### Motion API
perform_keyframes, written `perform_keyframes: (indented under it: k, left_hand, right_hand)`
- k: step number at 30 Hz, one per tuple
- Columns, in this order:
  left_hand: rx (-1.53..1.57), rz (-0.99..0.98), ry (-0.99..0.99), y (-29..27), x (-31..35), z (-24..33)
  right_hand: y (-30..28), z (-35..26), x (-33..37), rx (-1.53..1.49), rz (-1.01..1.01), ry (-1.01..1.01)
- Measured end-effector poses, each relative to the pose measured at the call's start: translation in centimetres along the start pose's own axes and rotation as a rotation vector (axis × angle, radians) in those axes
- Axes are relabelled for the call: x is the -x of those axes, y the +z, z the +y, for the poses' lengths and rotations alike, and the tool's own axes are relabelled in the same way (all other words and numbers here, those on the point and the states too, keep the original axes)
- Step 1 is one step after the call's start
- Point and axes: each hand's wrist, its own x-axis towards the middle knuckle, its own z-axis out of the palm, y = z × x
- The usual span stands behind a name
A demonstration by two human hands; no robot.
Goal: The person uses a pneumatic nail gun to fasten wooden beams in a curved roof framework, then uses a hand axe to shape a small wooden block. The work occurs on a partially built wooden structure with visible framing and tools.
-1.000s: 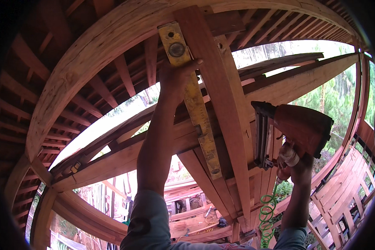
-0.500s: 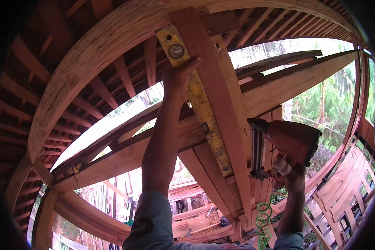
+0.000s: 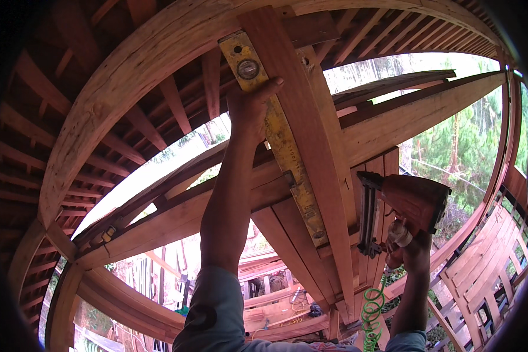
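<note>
My left hand point(image 3: 254, 108) is raised and wrapped round a worn yellow spirit level point(image 3: 284, 144), the thumb lying across its face below the round vial. The level's edge runs along a reddish upright post point(image 3: 302, 111). Lower right, my right hand point(image 3: 408, 249) grips the handle of a red and black nail gun point(image 3: 413, 199). The gun's black nose and magazine point(image 3: 368, 214) stand a little to the right of the post, apart from it. From the gun's handle hangs a coiled green air hose point(image 3: 372, 311).
Behind the post crosses a long horizontal beam point(image 3: 176, 226). Overhead is a curved-looking beam point(image 3: 94, 111) with dark rafters point(image 3: 149, 126). A yellow tape measure point(image 3: 108, 234) rests on the beam at left. Stacked boards and tools lie far below; slatted planks point(image 3: 490, 258) are at right.
The nail gun and my right hand have shifted slightly right and down, a bit farther from the post. My left hand and the level stay in place.
</note>
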Motion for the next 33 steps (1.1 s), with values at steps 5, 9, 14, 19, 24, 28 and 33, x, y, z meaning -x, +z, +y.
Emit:
perform_keyframes:
  k: [5,9,14,19,24,28,33]
  left_hand:
    - [0.005,0.014,-0.012,0.0,0.0,0.0]
    - [0.003,0.012,-0.001,0.0,0.1,0.0]
    - [-0.024,0.015,0.02,0.0,0.1,0.1]
    - [0.002,0.015,0.005,0.0,0.2,0.2]
    - [-0.004,-0.011,0.044,-0.1,0.1,-0.1]
    - [-0.035,-0.029,-0.025,0.0,0.1,0.3]
    - [-0.126,0.013,-0.095,-0.7,-0.6,-0.1]
  right_hand:
    - [-0.1,0.1,0.1,0.01,0.008,-0.011]
    - [-0.4,0.1,0.1,-0.006,-0.003,-0.018]
    - [-1.2,1.5,-0.3,0.019,0.01,-0.059]
    - [-1.2,1.7,-0.4,-0.027,-0.001,-0.043]
    - [-0.9,1.3,-0.2,-0.057,-0.003,-0.025]
    - [-1.3,1.8,-0.4,-0.042,-0.011,-0.035]
    - [-2.0,2.3,0.0,0.046,0.01,0.0]
